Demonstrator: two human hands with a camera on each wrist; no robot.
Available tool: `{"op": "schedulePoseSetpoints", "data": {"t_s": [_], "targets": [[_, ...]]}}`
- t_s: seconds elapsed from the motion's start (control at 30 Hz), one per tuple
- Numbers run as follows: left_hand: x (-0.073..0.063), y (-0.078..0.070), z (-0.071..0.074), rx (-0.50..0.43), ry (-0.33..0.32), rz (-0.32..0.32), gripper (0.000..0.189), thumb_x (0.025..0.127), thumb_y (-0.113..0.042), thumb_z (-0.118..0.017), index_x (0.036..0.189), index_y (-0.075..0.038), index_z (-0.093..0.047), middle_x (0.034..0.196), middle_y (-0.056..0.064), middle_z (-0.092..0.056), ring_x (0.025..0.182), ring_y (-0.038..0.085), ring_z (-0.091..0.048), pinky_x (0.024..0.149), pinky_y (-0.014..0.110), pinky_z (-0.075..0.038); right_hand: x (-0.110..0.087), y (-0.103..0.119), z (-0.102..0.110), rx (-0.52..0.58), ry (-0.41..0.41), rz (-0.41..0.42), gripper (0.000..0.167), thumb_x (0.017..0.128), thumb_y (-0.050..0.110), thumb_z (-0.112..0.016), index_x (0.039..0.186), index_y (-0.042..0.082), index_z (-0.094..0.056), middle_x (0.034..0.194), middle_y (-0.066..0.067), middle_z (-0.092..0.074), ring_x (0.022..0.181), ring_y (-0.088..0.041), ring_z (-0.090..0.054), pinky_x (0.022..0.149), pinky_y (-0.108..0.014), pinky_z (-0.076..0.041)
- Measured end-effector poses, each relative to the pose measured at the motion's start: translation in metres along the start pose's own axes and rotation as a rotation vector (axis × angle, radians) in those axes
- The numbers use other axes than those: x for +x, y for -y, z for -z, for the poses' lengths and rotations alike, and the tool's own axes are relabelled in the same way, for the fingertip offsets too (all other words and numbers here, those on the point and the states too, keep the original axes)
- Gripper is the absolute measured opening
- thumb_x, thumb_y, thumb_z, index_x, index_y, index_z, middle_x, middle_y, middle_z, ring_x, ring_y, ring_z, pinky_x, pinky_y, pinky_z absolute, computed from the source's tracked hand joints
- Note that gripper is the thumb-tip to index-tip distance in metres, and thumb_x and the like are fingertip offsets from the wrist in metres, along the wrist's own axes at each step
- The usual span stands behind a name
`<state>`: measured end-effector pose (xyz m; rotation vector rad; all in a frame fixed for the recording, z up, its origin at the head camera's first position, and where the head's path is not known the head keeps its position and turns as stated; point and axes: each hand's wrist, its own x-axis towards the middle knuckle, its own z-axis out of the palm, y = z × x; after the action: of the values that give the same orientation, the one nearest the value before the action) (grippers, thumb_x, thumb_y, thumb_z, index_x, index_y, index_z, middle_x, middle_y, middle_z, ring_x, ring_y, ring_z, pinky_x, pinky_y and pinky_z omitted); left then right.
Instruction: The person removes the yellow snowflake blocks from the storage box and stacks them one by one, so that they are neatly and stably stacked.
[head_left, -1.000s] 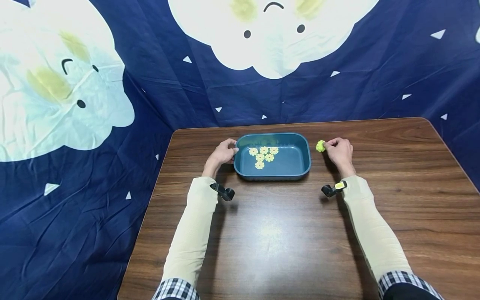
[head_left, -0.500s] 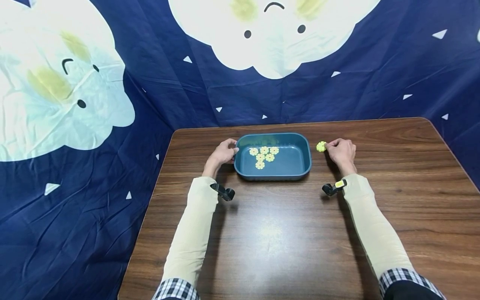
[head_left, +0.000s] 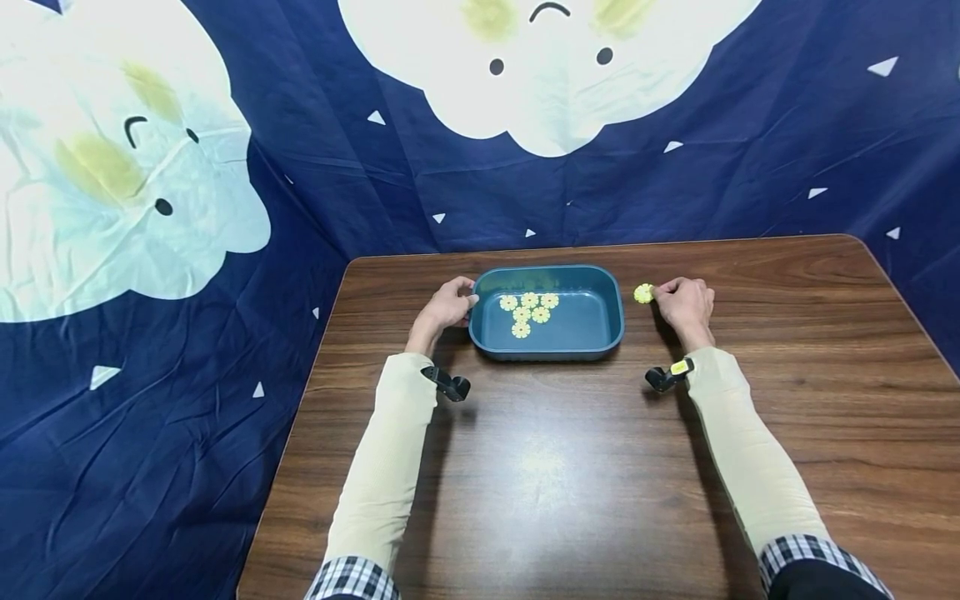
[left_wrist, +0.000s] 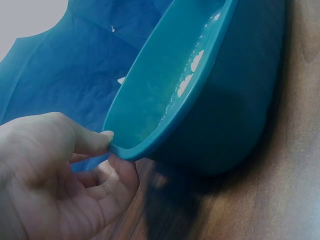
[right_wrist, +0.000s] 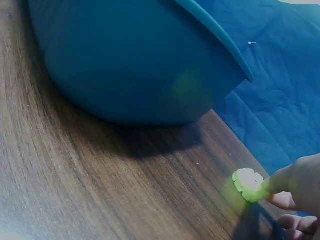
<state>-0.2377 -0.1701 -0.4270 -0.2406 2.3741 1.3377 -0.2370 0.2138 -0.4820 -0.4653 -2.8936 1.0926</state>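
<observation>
A blue-green rectangular basin [head_left: 585,323] with rounded corners stands on the table, in the middle of the head view. My left hand [head_left: 448,305] pinches its left rim between thumb and fingers; the left wrist view shows the thumb [left_wrist: 95,142] over the edge and fingers beneath. Several yellow flower-shaped pieces [head_left: 522,314] lie in a cluster on the basin's floor, towards the left. Right of the basin, my right hand [head_left: 685,302] pinches a small yellow-green flower-shaped piece [right_wrist: 248,185] at its edge, with its broad face tilted up, close over the table.
The brown wood-grain table [head_left: 540,500] ends behind the basin at a dark blue cloth [head_left: 405,200] with white clouds. Another side of the cloth hangs on the left. Black wrist cameras [head_left: 446,383] sit on both cream sleeves [head_left: 397,450].
My right hand has shifted slightly right with the flower-shaped piece, which now shows more of its flat face. My left hand stays on the basin's rim.
</observation>
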Motion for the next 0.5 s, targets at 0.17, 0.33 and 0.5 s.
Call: {"op": "schedulePoseSetpoints", "data": {"t_s": [0.17,0.33,0.5], "targets": [[-0.0001,0.0004,-0.0006,0.001,0.003,-0.004,0.03,0.101,-0.015,-0.048,0.131,-0.01,-0.047,0.096,0.011,-0.049,0.077,0.021,-0.053,0.087,0.045,-0.054,0.0,-0.0005,-0.0002,0.001,-0.002,-0.003,0.034,0.092,0.03,-0.055,0.102,-0.001,-0.066,0.118,-0.026,-0.053,0.116,-0.046,-0.037,0.102,-0.053,-0.027],[-0.001,0.0005,-0.0002,0.021,0.001,-0.008,0.031,0.101,-0.016,-0.047,0.132,-0.01,-0.047,0.096,0.01,-0.049,0.076,0.02,-0.053,0.077,0.036,-0.055,0.0007,-0.002,-0.0008,0.008,-0.021,-0.003,0.034,0.092,0.03,-0.055,0.101,-0.001,-0.067,0.118,-0.025,-0.054,0.116,-0.046,-0.039,0.102,-0.052,-0.028],[-0.0009,0.0004,0.0003,0.019,0.001,-0.007,0.031,0.101,-0.016,-0.047,0.131,-0.01,-0.048,0.096,0.011,-0.05,0.076,0.019,-0.053,0.07,0.031,-0.054,0.0,-0.0033,-0.0003,0.008,-0.042,0.009,0.034,0.093,0.029,-0.052,0.102,0.0,-0.067,0.118,-0.025,-0.055,0.116,-0.046,-0.039,0.102,-0.052,-0.029]]}}
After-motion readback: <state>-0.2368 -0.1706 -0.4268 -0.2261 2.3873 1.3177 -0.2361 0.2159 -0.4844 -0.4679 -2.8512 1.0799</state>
